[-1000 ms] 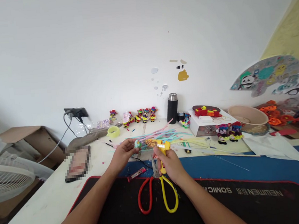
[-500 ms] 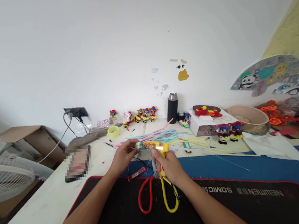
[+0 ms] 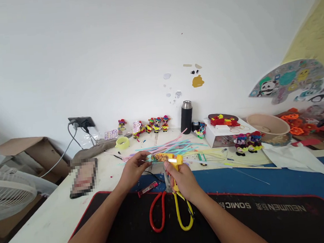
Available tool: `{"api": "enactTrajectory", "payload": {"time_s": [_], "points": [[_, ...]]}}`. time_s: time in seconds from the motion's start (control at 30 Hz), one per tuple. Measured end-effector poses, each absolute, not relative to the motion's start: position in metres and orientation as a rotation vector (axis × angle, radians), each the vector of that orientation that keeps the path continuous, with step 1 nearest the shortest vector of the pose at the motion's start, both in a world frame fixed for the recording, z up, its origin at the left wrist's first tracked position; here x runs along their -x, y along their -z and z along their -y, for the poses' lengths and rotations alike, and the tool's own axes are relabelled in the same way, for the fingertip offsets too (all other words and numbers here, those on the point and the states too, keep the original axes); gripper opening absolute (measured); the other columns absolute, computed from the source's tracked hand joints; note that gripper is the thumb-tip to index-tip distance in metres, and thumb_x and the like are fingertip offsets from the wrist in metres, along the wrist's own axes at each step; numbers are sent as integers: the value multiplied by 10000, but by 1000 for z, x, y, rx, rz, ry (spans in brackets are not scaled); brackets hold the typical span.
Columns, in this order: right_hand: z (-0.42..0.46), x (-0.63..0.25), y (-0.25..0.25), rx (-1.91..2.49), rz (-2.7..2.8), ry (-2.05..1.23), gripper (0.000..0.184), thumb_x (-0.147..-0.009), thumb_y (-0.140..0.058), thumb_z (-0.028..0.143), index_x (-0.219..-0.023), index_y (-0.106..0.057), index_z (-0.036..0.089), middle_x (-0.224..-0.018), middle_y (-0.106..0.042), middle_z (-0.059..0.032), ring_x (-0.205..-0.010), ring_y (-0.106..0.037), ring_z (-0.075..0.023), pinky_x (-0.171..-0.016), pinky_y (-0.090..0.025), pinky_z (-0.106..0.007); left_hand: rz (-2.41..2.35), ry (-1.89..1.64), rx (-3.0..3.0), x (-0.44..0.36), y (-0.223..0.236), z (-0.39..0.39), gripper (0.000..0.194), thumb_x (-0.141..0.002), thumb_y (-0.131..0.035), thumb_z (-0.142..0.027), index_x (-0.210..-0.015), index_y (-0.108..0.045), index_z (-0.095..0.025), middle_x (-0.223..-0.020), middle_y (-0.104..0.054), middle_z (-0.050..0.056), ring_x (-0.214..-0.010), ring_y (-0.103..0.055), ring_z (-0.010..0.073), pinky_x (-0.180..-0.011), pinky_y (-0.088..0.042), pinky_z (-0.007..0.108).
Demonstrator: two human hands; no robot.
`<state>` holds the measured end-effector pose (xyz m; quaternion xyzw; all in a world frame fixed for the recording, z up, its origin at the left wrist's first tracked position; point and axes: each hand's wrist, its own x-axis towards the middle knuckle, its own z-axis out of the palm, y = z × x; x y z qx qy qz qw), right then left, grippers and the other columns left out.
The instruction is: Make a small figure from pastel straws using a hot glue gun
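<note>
My right hand [image 3: 183, 178] is wrapped round the handle of a yellow glue gun [image 3: 176, 160]. The gun's crusted brown nozzle points left, towards my other hand. Between the pinched fingers of my left hand [image 3: 137, 166] is a small light-blue piece [image 3: 148, 158], close to the nozzle tip; its kind is too small to make out, and I cannot tell whether the tip touches it. Below the hands lie scissors with one red handle [image 3: 156, 214] and one yellow handle, their blades partly hidden. A pink-red tube [image 3: 148, 189] lies left of the scissors.
Pastel pipe cleaners [image 3: 170, 148] are spread behind my hands. Further back stand a black thermos [image 3: 186, 118], several small figures [image 3: 158, 125] and a yellow-green tape roll [image 3: 122, 143]. A white box [image 3: 221, 135] and a beige basin [image 3: 268, 126] are on the right; a fan [image 3: 8, 182] is at left.
The view has shifted very slightly. Both hands, the glue gun and the small light-blue piece stay in nearly the same place.
</note>
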<state>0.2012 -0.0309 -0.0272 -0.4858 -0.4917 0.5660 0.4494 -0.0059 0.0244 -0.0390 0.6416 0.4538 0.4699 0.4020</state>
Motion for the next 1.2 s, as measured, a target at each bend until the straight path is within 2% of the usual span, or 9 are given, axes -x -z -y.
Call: {"api": "enactTrajectory", "payload": {"time_s": [1.2], "points": [[30,-204,27,1236,1250,-1368,684,-742,-574,894,-622,-512,224,-373,-471,42,-302,-480,-126,-344,-358,-235,-1153,-1221,-1683,15,45,-29,320,-818,-763,-357,-1097,-709,-211,-1008,-734,51,-857,-695,203,-784,-554,324]]}}
